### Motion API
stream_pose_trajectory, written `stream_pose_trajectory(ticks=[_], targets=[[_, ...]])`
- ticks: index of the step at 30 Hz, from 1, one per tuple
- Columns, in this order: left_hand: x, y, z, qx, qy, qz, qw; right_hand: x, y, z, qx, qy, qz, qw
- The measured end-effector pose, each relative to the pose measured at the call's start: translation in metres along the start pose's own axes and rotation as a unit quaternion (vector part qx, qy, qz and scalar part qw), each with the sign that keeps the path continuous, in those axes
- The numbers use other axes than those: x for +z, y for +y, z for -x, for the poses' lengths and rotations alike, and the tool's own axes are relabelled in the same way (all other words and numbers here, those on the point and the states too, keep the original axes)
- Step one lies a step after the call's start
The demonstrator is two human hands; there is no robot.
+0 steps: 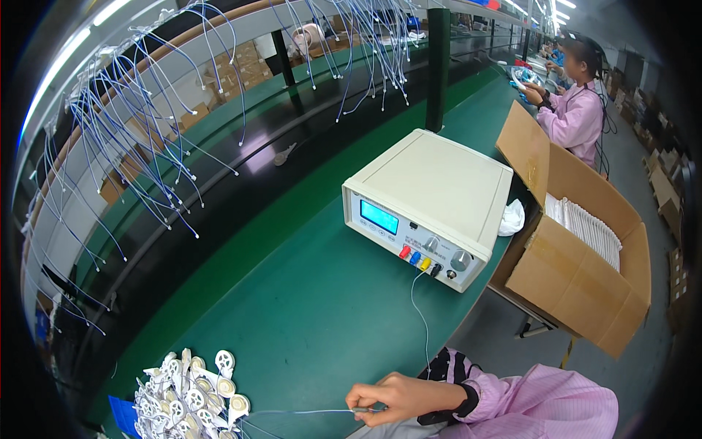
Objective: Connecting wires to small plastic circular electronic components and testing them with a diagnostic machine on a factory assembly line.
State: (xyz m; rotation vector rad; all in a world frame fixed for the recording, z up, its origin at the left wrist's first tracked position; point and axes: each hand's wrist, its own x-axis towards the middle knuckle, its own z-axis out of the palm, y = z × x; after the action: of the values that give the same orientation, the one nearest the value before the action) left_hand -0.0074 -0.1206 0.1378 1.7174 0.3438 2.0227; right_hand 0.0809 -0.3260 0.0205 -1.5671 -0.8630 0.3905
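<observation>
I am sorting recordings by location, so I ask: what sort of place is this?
Probably a factory assembly line: a long green workbench, bunches of thin wires hanging along its far side, and a co-worker in pink further down the bench.

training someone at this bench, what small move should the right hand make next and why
Probably draw the thin wire gently away from the heap of white spoked parts: the right hand pinches it, and it runs nearly straight to that crowded pile, where a quick tug might snag.
</observation>
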Motion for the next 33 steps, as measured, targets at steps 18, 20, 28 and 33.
stream_pose_trajectory(ticks=[18, 20, 28, 33], targets=[[0.061, -0.032, 0.059, -0.5, -0.742, 0.225, 0.387, -0.006, 0.021, 0.031, 0.095, 0.0, 0.009, 0.995], [0.068, -0.024, 0.058, -0.509, -0.718, 0.252, 0.402, -0.007, 0.021, 0.031, 0.077, 0.018, 0.018, 0.997], [0.103, -0.049, 0.083, -0.492, -0.797, 0.195, 0.29, -0.015, 0.026, 0.03, 0.047, 0.03, 0.054, 0.997], [0.187, -0.106, 0.069, -0.521, -0.6, 0.31, 0.522, -0.009, 0.041, 0.033, 0.072, 0.095, 0.024, 0.993]])
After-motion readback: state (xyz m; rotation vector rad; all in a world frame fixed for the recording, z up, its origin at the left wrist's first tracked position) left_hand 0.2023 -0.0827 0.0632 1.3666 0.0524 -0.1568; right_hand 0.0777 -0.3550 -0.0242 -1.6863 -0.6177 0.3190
